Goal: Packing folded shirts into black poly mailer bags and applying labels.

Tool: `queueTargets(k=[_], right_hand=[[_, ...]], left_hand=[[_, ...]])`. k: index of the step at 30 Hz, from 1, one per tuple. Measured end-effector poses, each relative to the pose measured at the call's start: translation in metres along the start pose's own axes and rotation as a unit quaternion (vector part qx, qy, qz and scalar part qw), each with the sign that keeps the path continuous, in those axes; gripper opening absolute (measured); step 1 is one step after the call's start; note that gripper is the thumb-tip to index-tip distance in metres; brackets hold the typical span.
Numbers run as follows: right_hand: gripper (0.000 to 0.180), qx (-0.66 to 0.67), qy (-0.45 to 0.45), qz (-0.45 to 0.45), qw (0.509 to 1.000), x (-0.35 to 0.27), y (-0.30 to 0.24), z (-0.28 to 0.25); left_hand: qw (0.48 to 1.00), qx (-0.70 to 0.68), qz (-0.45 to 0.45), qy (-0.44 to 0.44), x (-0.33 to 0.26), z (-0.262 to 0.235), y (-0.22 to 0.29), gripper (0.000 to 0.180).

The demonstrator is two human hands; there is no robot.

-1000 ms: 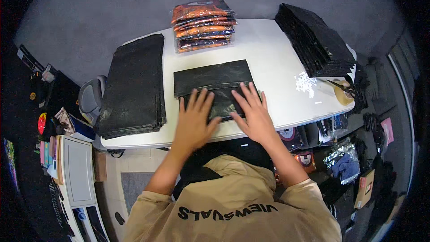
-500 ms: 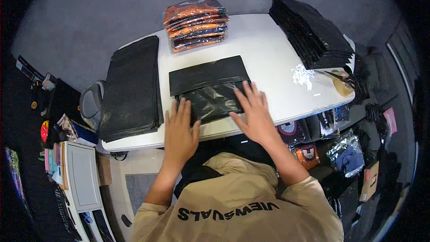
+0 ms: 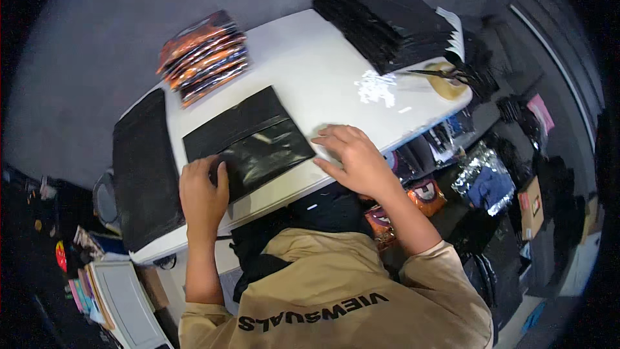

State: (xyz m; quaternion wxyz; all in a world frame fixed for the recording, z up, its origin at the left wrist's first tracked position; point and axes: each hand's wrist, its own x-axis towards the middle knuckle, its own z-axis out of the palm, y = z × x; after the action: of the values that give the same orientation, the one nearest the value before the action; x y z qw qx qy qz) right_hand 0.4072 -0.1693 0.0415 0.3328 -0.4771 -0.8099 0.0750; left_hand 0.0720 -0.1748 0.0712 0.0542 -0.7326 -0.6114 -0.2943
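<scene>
Head view: black package lies between the hands

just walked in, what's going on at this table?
A person is handling a black plastic packet that lies on a white table. Their left hand is at its left edge; whether it grips or only touches isn't clear. Their right hand is by its right edge, fingers loosely bent, with nothing visible in it. A black stack lies to the left, and a pile of orange and dark packets stands beyond.
</scene>
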Motion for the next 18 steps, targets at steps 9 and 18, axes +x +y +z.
queueTargets(k=[9,18], right_hand=[[0.043,-0.012,0.018,0.208,0.978,-0.002,0.113,-0.098],[0.044,-0.066,-0.015,0.124,0.99,-0.001,0.168,-0.057]], left_hand=[[0.947,-0.2,0.171,-0.186,0.107,0.122,0.128,0.023],[0.947,-0.193,0.194,-0.167,0.151,0.23,0.193,0.03]])
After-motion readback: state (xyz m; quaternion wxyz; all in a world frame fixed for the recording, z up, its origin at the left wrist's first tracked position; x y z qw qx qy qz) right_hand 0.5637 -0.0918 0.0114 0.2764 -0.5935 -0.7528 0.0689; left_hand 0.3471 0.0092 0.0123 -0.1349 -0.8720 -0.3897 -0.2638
